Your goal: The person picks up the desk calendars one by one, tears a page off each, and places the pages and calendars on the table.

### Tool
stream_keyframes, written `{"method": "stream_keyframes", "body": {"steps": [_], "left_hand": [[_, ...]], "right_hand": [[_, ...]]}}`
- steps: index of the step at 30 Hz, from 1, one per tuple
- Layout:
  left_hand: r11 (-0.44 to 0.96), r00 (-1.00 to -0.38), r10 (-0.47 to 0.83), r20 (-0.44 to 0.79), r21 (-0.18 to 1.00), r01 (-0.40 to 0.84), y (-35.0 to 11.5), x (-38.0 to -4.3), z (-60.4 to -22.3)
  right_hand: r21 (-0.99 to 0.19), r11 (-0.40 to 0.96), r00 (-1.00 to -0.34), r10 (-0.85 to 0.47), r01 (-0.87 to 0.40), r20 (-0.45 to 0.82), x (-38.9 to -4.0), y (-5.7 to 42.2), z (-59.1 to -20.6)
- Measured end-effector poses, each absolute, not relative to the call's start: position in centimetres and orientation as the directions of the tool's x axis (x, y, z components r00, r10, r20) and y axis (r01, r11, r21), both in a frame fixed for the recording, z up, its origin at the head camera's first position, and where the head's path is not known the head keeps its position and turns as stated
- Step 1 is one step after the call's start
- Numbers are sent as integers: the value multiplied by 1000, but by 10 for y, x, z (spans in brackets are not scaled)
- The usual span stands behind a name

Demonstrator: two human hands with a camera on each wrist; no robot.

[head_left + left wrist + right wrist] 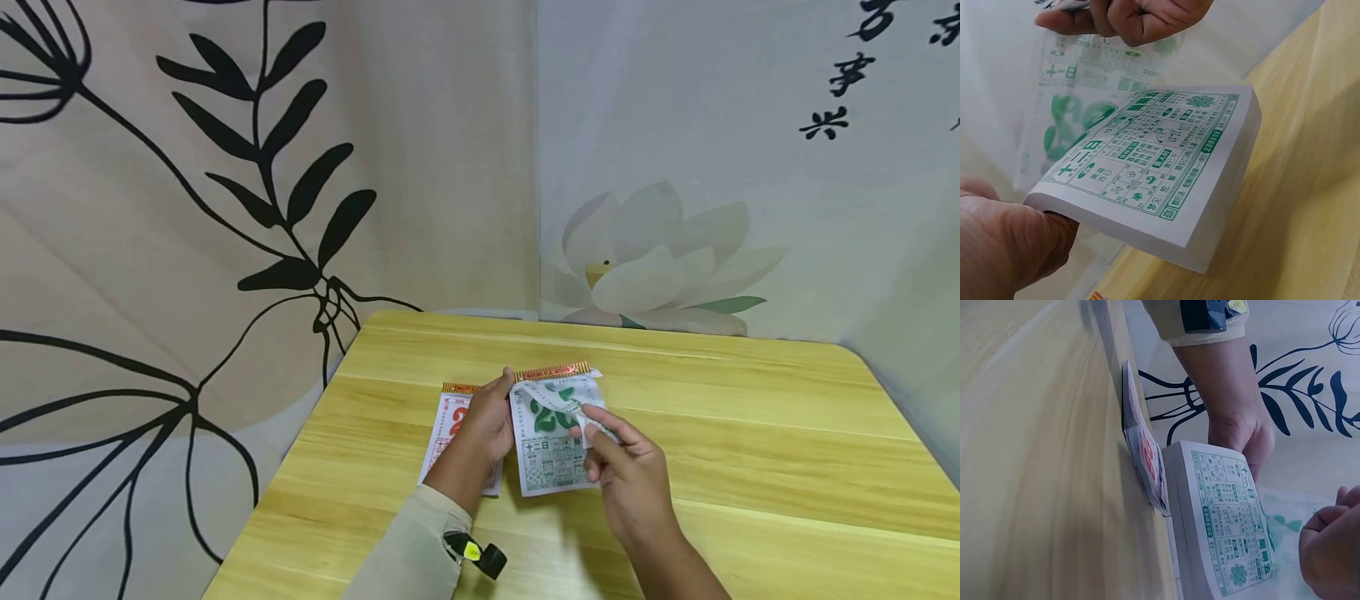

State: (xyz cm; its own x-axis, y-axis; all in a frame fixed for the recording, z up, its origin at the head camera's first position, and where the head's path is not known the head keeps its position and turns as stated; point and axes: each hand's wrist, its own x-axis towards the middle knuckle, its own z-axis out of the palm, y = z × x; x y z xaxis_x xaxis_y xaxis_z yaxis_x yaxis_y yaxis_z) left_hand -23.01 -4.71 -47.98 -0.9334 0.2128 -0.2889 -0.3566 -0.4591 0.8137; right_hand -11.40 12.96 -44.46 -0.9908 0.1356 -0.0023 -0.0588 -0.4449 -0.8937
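A thick tear-off calendar pad (553, 467) with green print is held up off the table, tilted, in the head view. My left hand (491, 421) grips its left edge, thumb on the front near the top. My right hand (633, 479) pinches a thin, see-through page (1075, 122) between thumb and fingers, at the pad's right side. In the left wrist view that page is lifted away from the printed sheet beneath. Whether its top edge is still attached is hard to tell. A red and gold band (553, 372) runs along the pad's top.
A second calendar pad (447, 421), printed in red, lies on the wooden table (750, 433) behind my left hand and partly hidden by it. Curtains with black plant drawings (300, 200) and a pale lotus (660, 258) hang behind the table.
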Motion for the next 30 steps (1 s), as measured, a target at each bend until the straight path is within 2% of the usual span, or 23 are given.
{"method": "stream_keyframes", "body": {"steps": [14,21,30], "left_hand": [[-422,-930,182,-318,829,-366,-53,-232,-483],[-398,-929,197,-314,840,-368,-53,-231,-482],[-387,-928,214,-306,846,-368,-53,-231,-482]], "right_hand": [[-822,-556,-982,188,-122,19,-123,156,-439],[-788,-600,-966,259,-141,-24,-127,169,-435],[-713,-672,-958,285,-200,0,-130,178,-435]]}}
